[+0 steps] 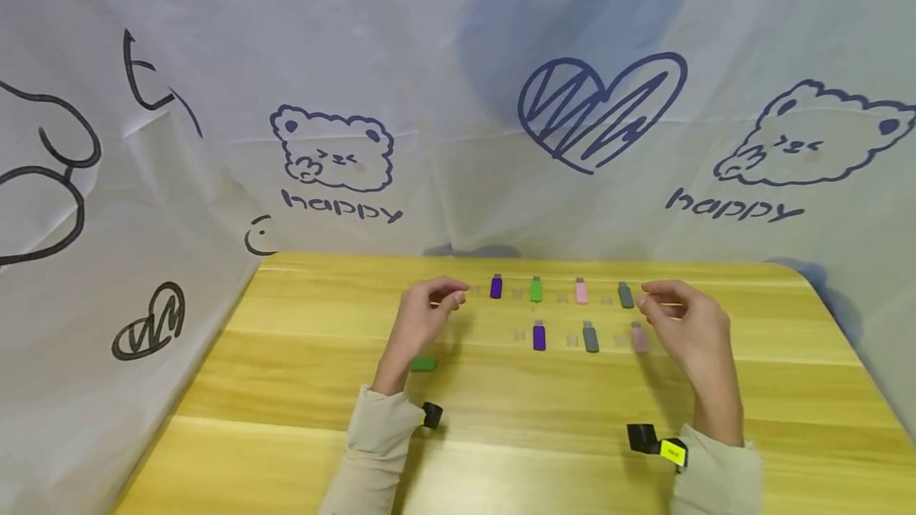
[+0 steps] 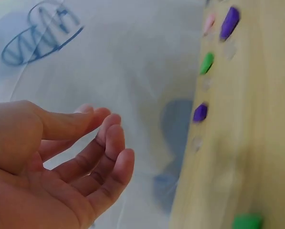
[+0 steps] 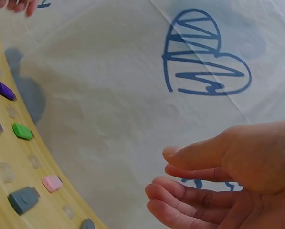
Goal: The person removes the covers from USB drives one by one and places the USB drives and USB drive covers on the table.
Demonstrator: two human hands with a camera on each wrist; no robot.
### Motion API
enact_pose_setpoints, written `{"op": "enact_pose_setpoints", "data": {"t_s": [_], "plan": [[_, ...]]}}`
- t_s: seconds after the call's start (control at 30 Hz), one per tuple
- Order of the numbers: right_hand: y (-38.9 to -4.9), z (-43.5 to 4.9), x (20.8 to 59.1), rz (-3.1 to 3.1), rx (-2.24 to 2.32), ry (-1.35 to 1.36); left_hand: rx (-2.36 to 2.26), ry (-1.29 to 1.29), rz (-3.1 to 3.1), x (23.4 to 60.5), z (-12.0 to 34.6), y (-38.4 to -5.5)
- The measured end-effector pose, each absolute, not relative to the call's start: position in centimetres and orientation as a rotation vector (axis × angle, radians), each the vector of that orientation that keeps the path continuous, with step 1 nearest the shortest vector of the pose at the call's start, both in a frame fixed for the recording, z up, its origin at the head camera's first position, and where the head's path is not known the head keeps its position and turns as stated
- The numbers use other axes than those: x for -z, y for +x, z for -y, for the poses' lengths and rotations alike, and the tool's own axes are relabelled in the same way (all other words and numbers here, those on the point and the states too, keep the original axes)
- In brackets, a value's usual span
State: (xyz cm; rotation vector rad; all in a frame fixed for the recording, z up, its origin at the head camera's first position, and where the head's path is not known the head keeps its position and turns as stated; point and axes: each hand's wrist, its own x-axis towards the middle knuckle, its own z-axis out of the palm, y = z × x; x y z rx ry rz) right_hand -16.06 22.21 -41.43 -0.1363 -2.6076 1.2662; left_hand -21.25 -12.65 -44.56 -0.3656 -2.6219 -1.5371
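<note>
USB sticks in two rows lie on the table. The back row has a purple stick [image 1: 496,287], a green stick [image 1: 536,290], a pink stick [image 1: 581,292] and a grey stick [image 1: 626,296]. In front lie another purple stick [image 1: 539,336], another grey stick [image 1: 590,338] and another pink stick [image 1: 639,338]. Small clear pieces [image 1: 518,292] sit between them. My left hand [image 1: 424,316] is raised at the rows' left end, fingers loosely bent, nothing visible in them. At the right end hovers my right hand [image 1: 690,332], thumb and fingers apart and bare. A green piece [image 1: 424,364] shows partly behind my left wrist.
The wooden table [image 1: 529,435] ends at a white cloth [image 1: 444,102] with drawn hearts and bears, which hangs behind and along the left. Black wrist mounts [image 1: 642,437] stick out inward from both sleeves over the table.
</note>
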Motion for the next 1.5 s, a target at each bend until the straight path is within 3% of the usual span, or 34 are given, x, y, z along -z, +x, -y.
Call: {"op": "enact_pose_setpoints", "data": {"t_s": [0.33,1.03,1.5], "plan": [[-16.5,-18.5,41.3,2.554,-1.252,0.062,1.617,-0.286,2.496,43.6,14.9,-21.7],[-19.2,0.2,44.7,2.937,-1.119,0.974,1.529,0.001,2.658,43.9,22.1,-21.0],[-19.4,4.7,46.6,3.025,-0.795,1.171,1.518,0.045,2.687,44.0,23.2,-20.9]]}}
